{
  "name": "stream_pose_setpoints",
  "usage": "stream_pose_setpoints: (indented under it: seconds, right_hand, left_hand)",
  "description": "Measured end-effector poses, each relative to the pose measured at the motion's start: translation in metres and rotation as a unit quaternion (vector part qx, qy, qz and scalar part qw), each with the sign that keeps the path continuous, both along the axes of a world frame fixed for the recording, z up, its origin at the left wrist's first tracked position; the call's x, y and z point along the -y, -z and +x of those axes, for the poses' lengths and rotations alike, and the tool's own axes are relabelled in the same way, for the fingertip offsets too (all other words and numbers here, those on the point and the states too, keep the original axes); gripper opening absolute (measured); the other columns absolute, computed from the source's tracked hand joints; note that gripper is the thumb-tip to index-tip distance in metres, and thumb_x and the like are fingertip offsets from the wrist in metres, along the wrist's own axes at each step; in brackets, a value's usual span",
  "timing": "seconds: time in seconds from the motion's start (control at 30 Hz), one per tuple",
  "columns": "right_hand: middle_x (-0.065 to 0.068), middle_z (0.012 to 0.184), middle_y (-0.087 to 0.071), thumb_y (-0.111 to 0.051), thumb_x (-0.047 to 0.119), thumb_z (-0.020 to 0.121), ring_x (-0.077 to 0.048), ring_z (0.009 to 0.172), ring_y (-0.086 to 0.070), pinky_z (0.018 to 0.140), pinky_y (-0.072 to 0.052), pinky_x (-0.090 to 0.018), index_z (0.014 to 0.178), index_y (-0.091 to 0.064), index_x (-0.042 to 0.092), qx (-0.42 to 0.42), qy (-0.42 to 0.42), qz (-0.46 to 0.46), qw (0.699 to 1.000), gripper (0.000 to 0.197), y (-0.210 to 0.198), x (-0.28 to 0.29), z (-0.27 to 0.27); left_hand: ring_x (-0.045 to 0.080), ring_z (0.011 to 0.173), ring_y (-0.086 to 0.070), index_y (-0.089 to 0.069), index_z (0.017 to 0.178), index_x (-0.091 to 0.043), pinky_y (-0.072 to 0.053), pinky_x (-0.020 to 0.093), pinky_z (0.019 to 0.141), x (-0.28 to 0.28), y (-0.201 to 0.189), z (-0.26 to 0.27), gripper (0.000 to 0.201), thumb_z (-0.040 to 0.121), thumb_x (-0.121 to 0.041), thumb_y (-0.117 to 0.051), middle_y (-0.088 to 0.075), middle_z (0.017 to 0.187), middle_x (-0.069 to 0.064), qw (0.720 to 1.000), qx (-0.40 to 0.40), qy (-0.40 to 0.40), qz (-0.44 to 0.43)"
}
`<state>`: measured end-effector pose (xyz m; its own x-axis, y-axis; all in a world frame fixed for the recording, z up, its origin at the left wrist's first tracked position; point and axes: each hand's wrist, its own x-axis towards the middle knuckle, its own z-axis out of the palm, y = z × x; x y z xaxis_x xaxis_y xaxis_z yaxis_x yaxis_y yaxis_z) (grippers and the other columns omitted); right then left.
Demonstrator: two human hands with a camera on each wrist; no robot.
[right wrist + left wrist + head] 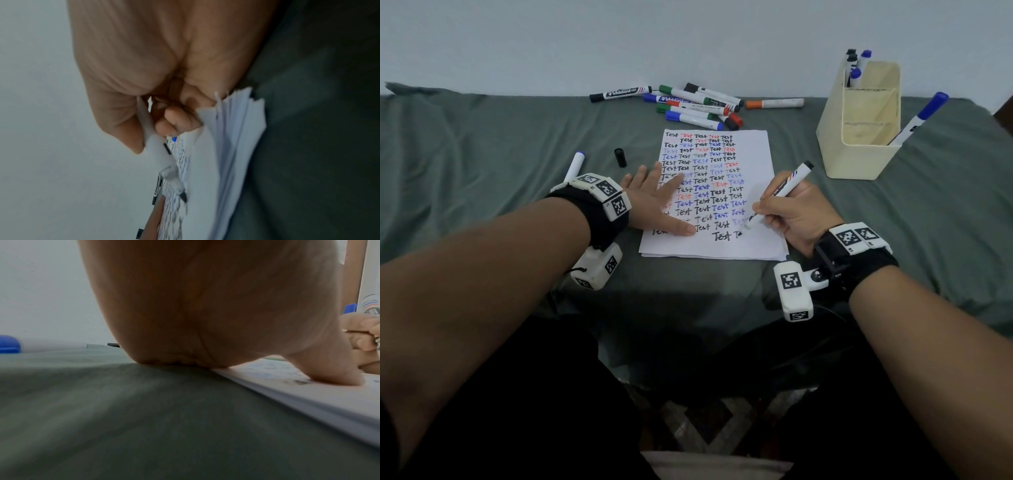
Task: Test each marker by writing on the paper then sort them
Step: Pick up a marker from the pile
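— Hands? Right hand (796, 215) grips the black marker (780, 194), tip on the paper (753, 246) (near edge).
— Left hand (654, 200) lies flat, fingers spread, pressing the paper's left side.

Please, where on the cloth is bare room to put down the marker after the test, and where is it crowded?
Bare green cloth lies left of the blue-capped marker by the left hand, and right of the paper, in front of the cream organizer. It is crowded behind the paper, at the marker pile, and around the loose black cap.
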<state>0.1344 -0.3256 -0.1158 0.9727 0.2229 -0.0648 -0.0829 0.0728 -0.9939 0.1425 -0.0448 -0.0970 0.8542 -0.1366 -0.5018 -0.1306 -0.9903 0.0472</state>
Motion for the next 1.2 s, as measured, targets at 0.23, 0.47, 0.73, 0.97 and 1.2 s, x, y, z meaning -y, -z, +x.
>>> stream_pose_setpoints:
  seconds: [0.23,0.47,0.73,0.97,1.2]
  right_hand:
    - [-0.008,0.060,-0.058,-0.073,-0.007,0.078,-0.018,0.052,-0.046,0.053,-0.038,-0.028,0.061,-0.059,0.021,0.003,0.009,0.005,1.000,0.036,0.0046,0.0013,0.0022]
    - [-0.002,0.056,-0.053,-0.073,-0.002,0.070,-0.016,0.050,-0.044,0.049,-0.036,-0.025,0.058,-0.057,0.024,0.000,0.011,0.003,1.000,0.032,0.0058,0.0017,0.0045]
    - [-0.005,0.055,-0.051,-0.075,0.001,0.068,-0.016,0.048,-0.040,0.047,-0.033,-0.025,0.059,-0.056,0.023,0.007,0.018,0.004,1.000,0.030,0.0077,0.0023,0.0059]
    - [-0.004,0.055,-0.048,-0.072,-0.003,0.069,-0.016,0.049,-0.038,0.049,-0.030,-0.026,0.057,-0.054,0.022,0.004,0.015,0.008,1.000,0.033,0.0065,0.0031,0.0050]
    - [-0.001,0.054,-0.047,-0.070,-0.003,0.071,-0.016,0.049,-0.038,0.045,-0.028,-0.024,0.057,-0.052,0.023,0.001,0.040,0.043,0.998,0.035,0.0084,0.0043,0.0068]
  left_hand:
    - [0.032,0.148,0.027,0.025,0.148,-0.045,0.010,0.053,0.120,0.0002,0.0005,0.0003,0.142,0.032,-0.112,-0.022,0.033,0.160,0.004,1.000,0.004,0.002,0.007]
    - [0.031,0.148,0.026,0.026,0.148,-0.045,0.009,0.053,0.120,0.0012,0.0010,0.0007,0.144,0.030,-0.112,-0.021,0.033,0.160,0.004,1.000,0.003,0.002,0.010]
    - [0.031,0.148,0.026,0.026,0.147,-0.046,0.010,0.053,0.120,-0.0001,0.0019,0.0012,0.141,0.033,-0.112,-0.023,0.034,0.160,0.003,1.000,0.003,0.001,0.008]
    - [0.031,0.148,0.027,0.026,0.148,-0.045,0.010,0.052,0.120,0.0009,-0.0001,-0.0004,0.141,0.033,-0.111,-0.023,0.034,0.160,0.004,1.000,0.001,0.000,0.010]
    - [0.031,0.148,0.026,0.025,0.149,-0.045,0.010,0.053,0.120,0.0009,0.0000,-0.0007,0.141,0.033,-0.111,-0.022,0.033,0.160,0.004,1.000,0.004,0.001,0.010]
